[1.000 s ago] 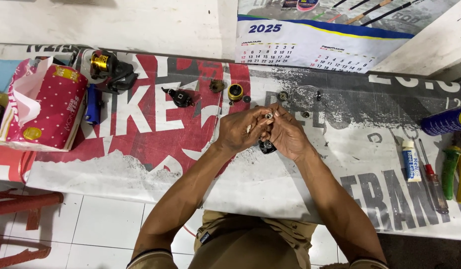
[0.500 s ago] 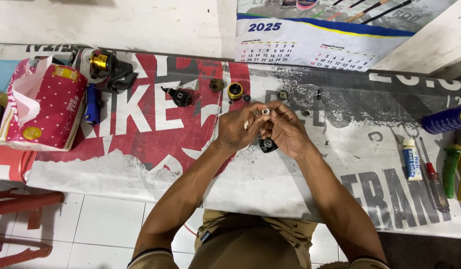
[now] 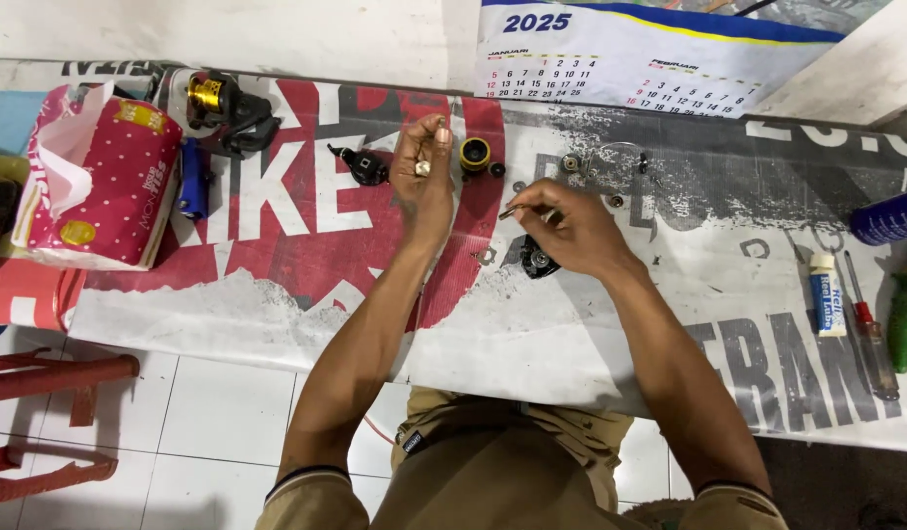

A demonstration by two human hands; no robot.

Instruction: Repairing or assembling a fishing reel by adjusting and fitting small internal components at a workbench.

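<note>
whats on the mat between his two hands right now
In the head view, a gold-and-black round part with a small black piece beside it lie between the left hand and the right hand.

On the tabletop point(image 3: 277, 285), the tissue pack point(image 3: 100, 191) lies far left, a reel point(image 3: 223, 103) behind it. Small parts point(image 3: 476, 154) sit mid-back. A tube point(image 3: 825, 294) and screwdriver point(image 3: 868, 324) lie side by side far right.

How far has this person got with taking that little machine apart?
Done: small parts lie spread out on the banner. In hand: the left hand holds a tiny piece, the right hand a thin tool over the black body. Left: the black body isn't reassembled.
</note>
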